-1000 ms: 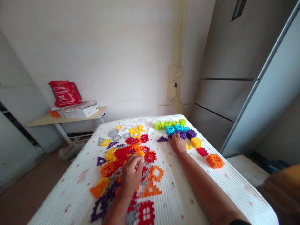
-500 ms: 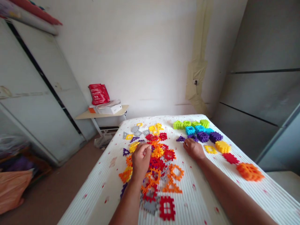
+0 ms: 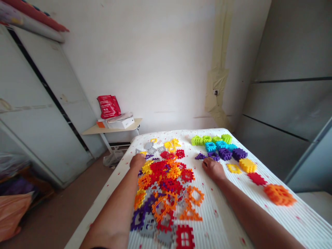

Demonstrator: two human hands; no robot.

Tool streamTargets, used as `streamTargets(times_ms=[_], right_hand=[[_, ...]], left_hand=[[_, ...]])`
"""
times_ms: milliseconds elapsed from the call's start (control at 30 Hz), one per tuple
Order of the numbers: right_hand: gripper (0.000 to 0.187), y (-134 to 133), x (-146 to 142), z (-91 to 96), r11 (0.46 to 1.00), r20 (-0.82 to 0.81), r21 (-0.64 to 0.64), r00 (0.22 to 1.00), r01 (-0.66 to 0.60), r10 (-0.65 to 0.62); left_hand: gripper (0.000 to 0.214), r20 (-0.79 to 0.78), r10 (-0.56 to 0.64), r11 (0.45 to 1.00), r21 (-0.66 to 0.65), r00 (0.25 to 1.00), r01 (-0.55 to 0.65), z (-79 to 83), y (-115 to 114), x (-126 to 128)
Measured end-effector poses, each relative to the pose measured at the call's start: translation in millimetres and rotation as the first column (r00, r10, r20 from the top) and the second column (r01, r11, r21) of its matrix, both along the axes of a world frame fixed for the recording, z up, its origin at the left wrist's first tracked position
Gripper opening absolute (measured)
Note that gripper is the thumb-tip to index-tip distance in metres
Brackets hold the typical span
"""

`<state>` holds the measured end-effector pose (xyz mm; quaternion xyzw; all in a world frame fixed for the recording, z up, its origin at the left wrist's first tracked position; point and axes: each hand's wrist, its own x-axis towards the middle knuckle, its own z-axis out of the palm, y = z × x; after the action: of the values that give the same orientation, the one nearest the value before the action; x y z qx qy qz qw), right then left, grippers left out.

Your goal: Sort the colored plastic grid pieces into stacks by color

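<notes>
I can't tell if left hand (image 3: 137,161) or right hand (image 3: 213,168) grips; the latter's nudge could topple purple stacks (image 3: 225,154), right of centre

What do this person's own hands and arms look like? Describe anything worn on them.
The left hand and right hand are gloveless. The left forearm and right forearm are bare, except a dark edge low on the left, perhaps a sleeve or band; too little shows to tell.

The head-worn camera faced forward and down over the worktop (image 3: 216,218), toward its far edge and the wall (image 3: 155,65).
</notes>
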<state>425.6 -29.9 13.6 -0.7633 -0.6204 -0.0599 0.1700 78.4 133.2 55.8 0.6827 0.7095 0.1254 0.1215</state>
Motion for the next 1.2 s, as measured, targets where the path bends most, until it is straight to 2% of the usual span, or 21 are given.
streamTargets(times_ms=[167, 433, 567, 700, 833, 1000, 1100, 1200], right_hand=[[0.025, 2, 1, -2.7, 1.0, 0.006, -0.005, 1.0, 0.003, -0.003], [0.026, 1, -1, -0.1, 0.999, 0.004, -0.033, 1.0, 0.029, -0.029], [0.027, 0, -3, 5.6, 0.998, -0.011, -0.054, 0.999, 0.043, -0.044], [0.027, -1, -4, 8.4, 0.997, -0.029, -0.061, 0.998, 0.047, -0.049], [0.028, -1, -4, 6.7, 0.997, -0.034, -0.055, 0.998, 0.052, -0.054], [0.027, -3, -3, 6.8, 0.999, -0.098, -0.017, 0.994, 0.042, -0.044], [0.022, -6, 1, 7.5, 0.999, -0.26, 0.032, 0.966, 0.005, 0.004], [0.022, -11, 4, 7.2, 0.992, -0.534, 0.116, 0.84, -0.046, 0.101]], left_hand=[[0.031, -0.053, -0.016, 1.0, -0.021, 0.998, 0.015, -9.3, 5, 2], [0.018, -0.026, -0.057, 0.998, 0.015, 0.998, 0.058, -13.6, 4, 3], [0.015, 0.046, -0.048, 0.995, 0.09, 0.998, 0.044, -12.0, 0, 1], [0.016, 0.126, -0.051, 0.979, 0.203, 0.991, 0.025, -2.7, -10, 4], [0.017, 0.192, -0.143, 0.947, 0.311, 0.971, 0.078, 7.7, -45, 27], [0.012, 0.279, -0.339, 0.887, 0.413, 0.899, 0.207, 15.5, -119, 77], [0.01, 0.299, -0.377, 0.859, 0.466, 0.877, 0.211, 14.2, -152, 106], [0.011, 0.275, -0.421, 0.808, 0.546, 0.864, 0.22, 5.5, -168, 125]])
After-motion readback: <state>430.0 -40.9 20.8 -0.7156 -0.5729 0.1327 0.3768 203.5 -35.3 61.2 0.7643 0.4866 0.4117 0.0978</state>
